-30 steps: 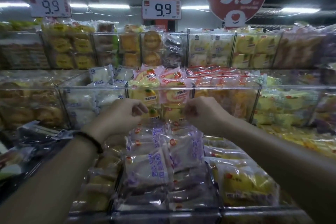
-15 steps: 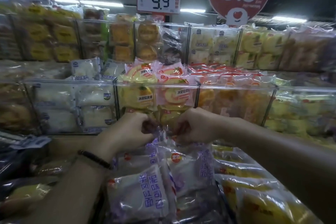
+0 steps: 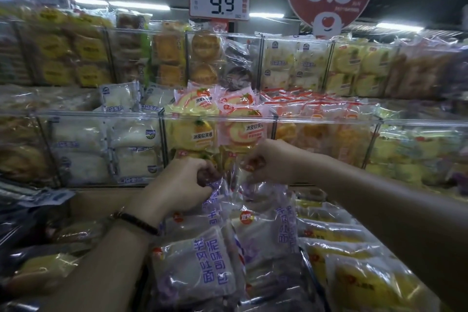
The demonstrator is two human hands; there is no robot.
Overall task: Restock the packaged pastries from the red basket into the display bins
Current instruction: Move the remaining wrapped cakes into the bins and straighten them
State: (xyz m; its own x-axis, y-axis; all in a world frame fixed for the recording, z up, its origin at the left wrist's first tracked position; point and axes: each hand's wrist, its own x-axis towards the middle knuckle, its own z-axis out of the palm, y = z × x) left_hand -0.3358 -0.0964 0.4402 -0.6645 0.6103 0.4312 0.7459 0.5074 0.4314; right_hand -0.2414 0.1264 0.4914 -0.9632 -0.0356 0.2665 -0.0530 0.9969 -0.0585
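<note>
A shop: white 9.9 price cards (image 3: 219, 3) stand above clear plastic display bins (image 3: 217, 119) packed with wrapped pastries (image 3: 202, 132)

At the shelf's front edge, toast packets (image 3: 210, 268) fill the middle bin, with more packets (image 3: 354, 276) in the bin to its right. Over that middle bin's back end, the left hand (image 3: 177, 185) and right hand (image 3: 273, 162) lie side by side, both pinching the top of an upright packet (image 3: 263, 200). Behind them stands the roll-cake bin (image 3: 217, 117), with a bun bin (image 3: 101, 113) to its left. A price card (image 3: 219, 4) stands above the rear tier.
</note>
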